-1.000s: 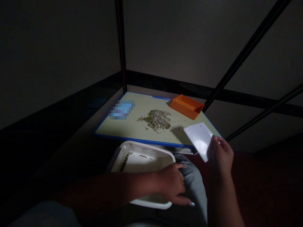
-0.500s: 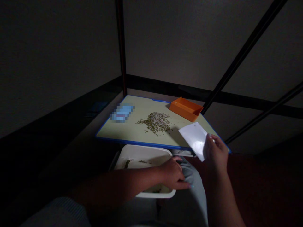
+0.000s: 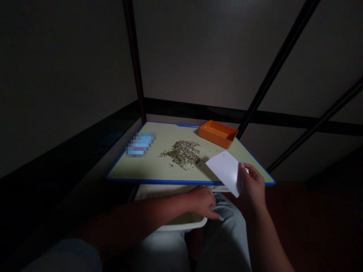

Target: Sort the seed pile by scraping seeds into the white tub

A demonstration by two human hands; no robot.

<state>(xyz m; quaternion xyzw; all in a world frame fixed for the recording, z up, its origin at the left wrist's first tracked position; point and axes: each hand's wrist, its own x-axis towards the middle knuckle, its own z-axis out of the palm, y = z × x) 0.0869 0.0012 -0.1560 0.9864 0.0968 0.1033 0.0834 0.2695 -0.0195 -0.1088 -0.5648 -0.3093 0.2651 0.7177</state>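
My right hand (image 3: pixel 253 185) pinches a glossy white flat card (image 3: pixel 224 168) by its right edge, tilted above the right front of the board. Left of the card, a loose pile of small greenish and pale grains (image 3: pixel 184 153) lies on the cream board with a blue rim (image 3: pixel 136 166). Below the board's front edge, my left hand (image 3: pixel 202 204) is closed over the right rim of a white plastic basin (image 3: pixel 184 226), thumb stretched out over my leg. My forearm and the board hide most of the basin's inside.
An orange open tray (image 3: pixel 218 134) stands at the board's back right corner. A blurred light-blue object (image 3: pixel 141 144) lies at the left edge. Dark-framed walls (image 3: pixel 193 56) rise behind and to the left. My knees (image 3: pixel 229 226) are beneath the board.
The view has shifted, with the board lower and slightly left in it. The basin shows less of its inside and sits further under the board's front edge. Both hands keep their hold.
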